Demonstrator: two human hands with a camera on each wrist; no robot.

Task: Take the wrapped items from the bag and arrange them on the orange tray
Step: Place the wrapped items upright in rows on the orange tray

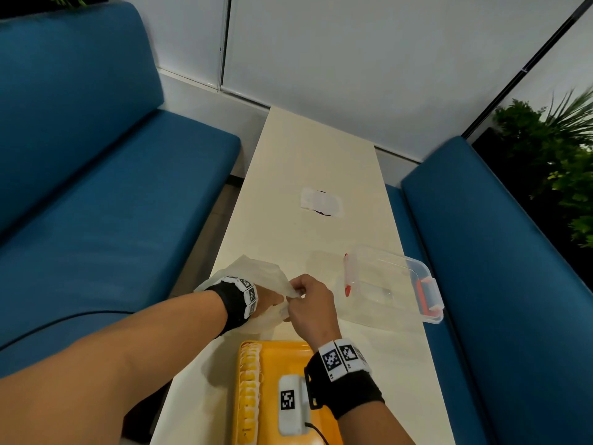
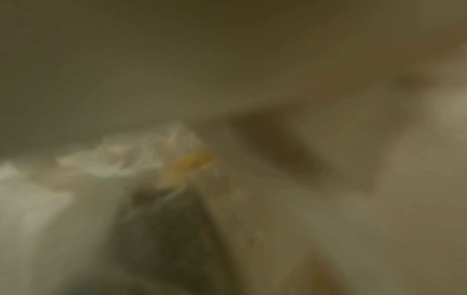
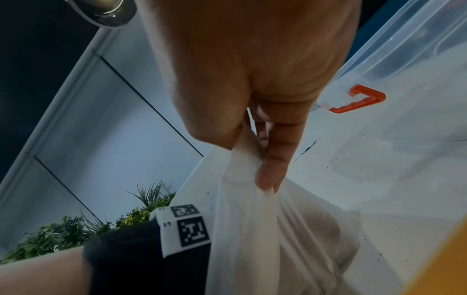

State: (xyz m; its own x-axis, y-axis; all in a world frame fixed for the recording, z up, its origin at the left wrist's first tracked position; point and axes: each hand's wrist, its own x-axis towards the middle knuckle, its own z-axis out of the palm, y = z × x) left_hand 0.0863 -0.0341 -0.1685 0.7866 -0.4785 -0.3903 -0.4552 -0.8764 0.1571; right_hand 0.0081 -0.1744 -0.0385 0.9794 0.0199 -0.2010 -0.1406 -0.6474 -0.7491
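Right hand (image 1: pixel 309 303) pinching the rim of the white bag (image 1: pixel 256 274) to hold its mouth open, left hand (image 1: pixel 268 298) buried inside, grip hidden, orange tray (image 1: pixel 282 351) just nearer

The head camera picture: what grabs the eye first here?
Two hands work at a thin white bag mid-table: the right hand pinches its rim while the left hand reaches inside. Nearest the camera lies an orange tray; a clear plastic box sits right.
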